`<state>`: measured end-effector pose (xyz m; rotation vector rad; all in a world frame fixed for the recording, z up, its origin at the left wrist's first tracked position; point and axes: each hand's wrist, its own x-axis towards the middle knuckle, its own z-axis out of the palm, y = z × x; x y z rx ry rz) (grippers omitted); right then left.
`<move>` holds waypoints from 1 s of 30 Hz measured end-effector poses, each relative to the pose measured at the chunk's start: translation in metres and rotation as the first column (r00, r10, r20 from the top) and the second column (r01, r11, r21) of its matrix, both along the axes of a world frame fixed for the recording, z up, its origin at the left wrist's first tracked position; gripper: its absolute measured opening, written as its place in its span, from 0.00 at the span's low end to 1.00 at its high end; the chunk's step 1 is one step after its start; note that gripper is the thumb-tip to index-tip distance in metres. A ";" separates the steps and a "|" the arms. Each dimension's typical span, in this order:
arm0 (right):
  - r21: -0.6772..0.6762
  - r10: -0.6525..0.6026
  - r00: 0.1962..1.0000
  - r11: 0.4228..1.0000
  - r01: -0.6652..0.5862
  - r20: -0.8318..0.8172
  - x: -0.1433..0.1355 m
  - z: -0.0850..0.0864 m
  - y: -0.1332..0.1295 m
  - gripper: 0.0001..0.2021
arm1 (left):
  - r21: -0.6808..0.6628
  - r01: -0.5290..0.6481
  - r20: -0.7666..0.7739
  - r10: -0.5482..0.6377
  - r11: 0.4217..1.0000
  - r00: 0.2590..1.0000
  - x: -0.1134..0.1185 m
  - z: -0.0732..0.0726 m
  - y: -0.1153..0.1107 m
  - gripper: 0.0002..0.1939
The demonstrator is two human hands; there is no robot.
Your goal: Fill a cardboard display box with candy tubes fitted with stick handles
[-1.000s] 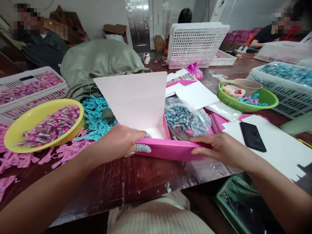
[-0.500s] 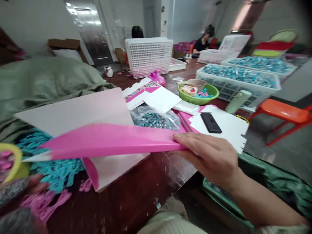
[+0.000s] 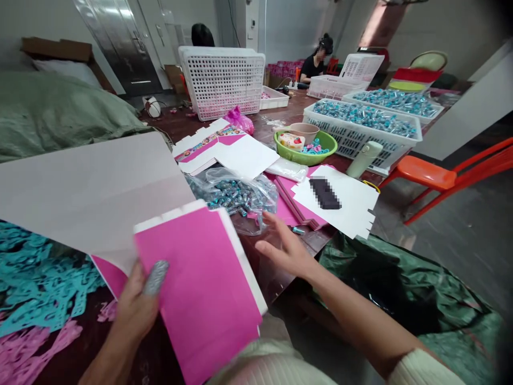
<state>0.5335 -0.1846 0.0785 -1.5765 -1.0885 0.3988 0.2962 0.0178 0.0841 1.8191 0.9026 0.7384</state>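
Note:
My left hand [image 3: 140, 294] grips the left edge of a pink cardboard piece [image 3: 204, 289] with white edge flaps, its grey-wrapped thumb lying on top. The cardboard is tilted over the table's near edge. My right hand [image 3: 286, 246] is off the cardboard, fingers apart with nothing in them. Just beyond those fingers is a clear plastic bag [image 3: 256, 195] of small blue-capped pieces. A large pale cardboard sheet [image 3: 100, 176] leans behind my left hand, one pink corner curling up. Turquoise plastic strips [image 3: 40, 283] and pink ones [image 3: 36, 347] are heaped at the left.
A green bowl [image 3: 316, 158], a bottle [image 3: 364, 159], white sheets [image 3: 244, 155] and a dark, blurred-out object [image 3: 324, 193] occupy the table. White crates [image 3: 368, 133] stand farther back near an orange chair [image 3: 428, 174]. A green sack [image 3: 420, 289] lies right. Two people sit beyond.
The pink cardboard has swung from edge-on to face up and come closer to me. My right hand has let go of it; my left hand now holds it.

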 end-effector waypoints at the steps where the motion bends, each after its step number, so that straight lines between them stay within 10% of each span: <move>1: -0.013 0.064 0.984 0.998 -0.067 -0.164 0.008 -0.005 0.006 0.37 | -0.027 0.040 0.001 -0.040 0.999 0.999 0.006 -0.007 -0.001 0.31; 5: 0.025 0.227 0.829 0.968 -0.250 -0.510 0.010 -0.027 0.026 0.26 | -0.156 0.156 0.046 -0.151 0.975 0.988 0.032 -0.015 -0.011 0.29; 10: 0.030 0.272 0.806 0.953 -0.303 -0.526 0.002 -0.033 0.036 0.19 | -0.446 0.190 0.180 -0.121 0.875 0.976 0.035 -0.009 0.001 0.26; 20: 0.012 0.258 0.767 0.950 -0.311 -0.588 0.013 -0.032 0.074 0.12 | -0.512 0.248 0.199 -0.168 0.822 0.966 0.022 0.003 0.024 0.28; 25: -0.003 0.349 0.826 0.921 -0.390 -0.444 0.022 -0.035 0.080 0.15 | -0.517 0.235 0.190 -0.157 0.823 0.969 0.022 0.001 0.031 0.27; 30: 0.060 0.405 0.907 0.909 -0.413 0.117 0.023 -0.039 0.081 0.11 | -0.448 0.242 0.184 -0.175 0.861 0.967 0.020 -0.006 0.031 0.15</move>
